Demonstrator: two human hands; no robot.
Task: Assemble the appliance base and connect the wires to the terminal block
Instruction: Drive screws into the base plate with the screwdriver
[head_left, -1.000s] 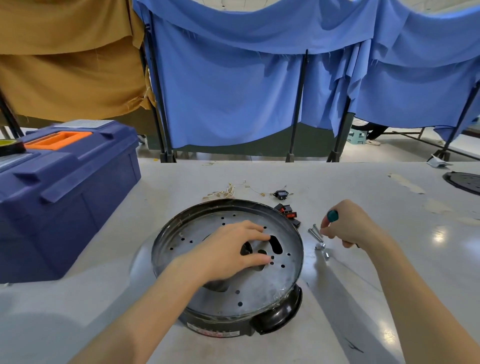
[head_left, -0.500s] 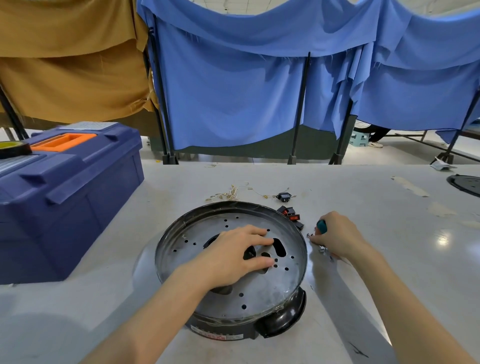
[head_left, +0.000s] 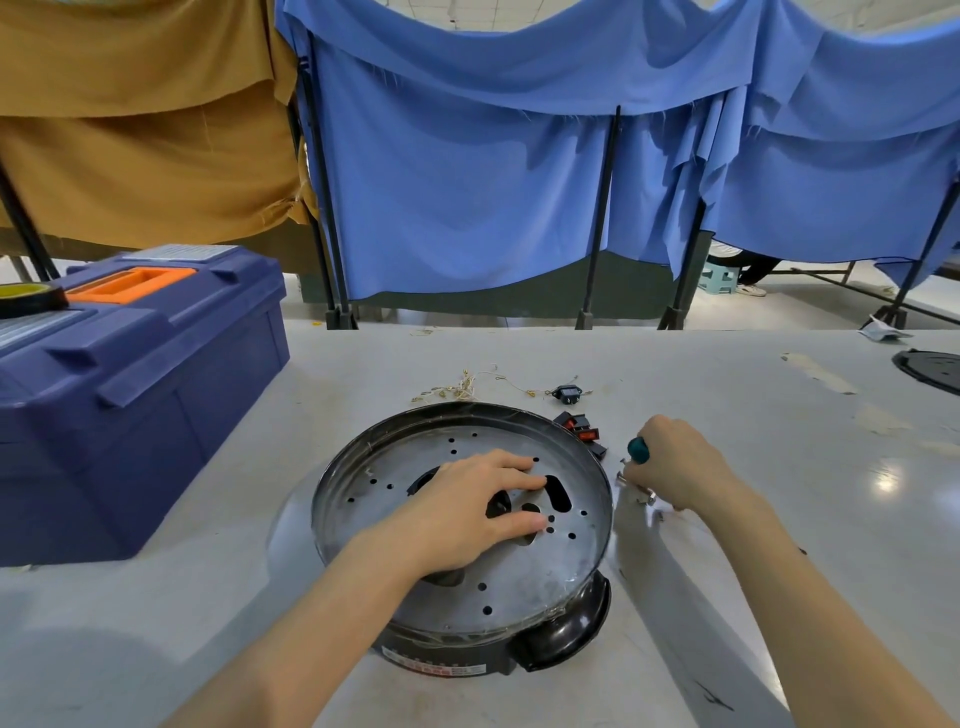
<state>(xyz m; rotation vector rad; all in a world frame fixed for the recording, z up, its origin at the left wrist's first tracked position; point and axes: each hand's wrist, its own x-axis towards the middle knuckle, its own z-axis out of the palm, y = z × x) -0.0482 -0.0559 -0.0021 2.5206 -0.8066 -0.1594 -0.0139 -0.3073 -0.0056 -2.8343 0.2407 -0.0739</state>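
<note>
While I watch from my remote seat, table (head_left: 727, 415): pale, glossy and slick, so any small part knocked on it could skate away toward an edge.
Toolbox (head_left: 156, 389): blue, lid down, at nine o'clock from the base and well apart. I see no threat from it.
Appliance base (head_left: 519, 582): round and black-bodied, mid-table, with its perforated metal plate facing up and a handle lug at five o'clock. Only one palm pins it, so I judge a sideways shove could spin or slide it.
Left hand (head_left: 467, 509): lies spread on the plate, fingers nearly straight, tips at the oblong cutouts. I worry that a fingertip could slip into a cutout and catch a stamped edge.
Right hand (head_left: 675, 467): at three o'clock, just beside the rim, curled round the screwdriver while its fingertips reach down to the screws. Doing both at once invites a fumble.
Screwdriver (head_left: 638, 450): only the teal butt shows out of the fist. I cannot tell where the blade points, so it may scrape the table.
Rocker switches (head_left: 582, 428): black with red, at two o'clock, right beside the rim. A passing wrist could sweep them off.
Power socket (head_left: 566, 393): black, at one o'clock, beyond the switches.
Wires (head_left: 457, 387): thin and pale, tangled at twelve o'clock and joined to nothing on the base. The tangle may snag. I see no terminal block I can name.
Screws (head_left: 644, 496): small bright pieces under the right fingertips, the likeliest things to roll away and get lost.
</note>
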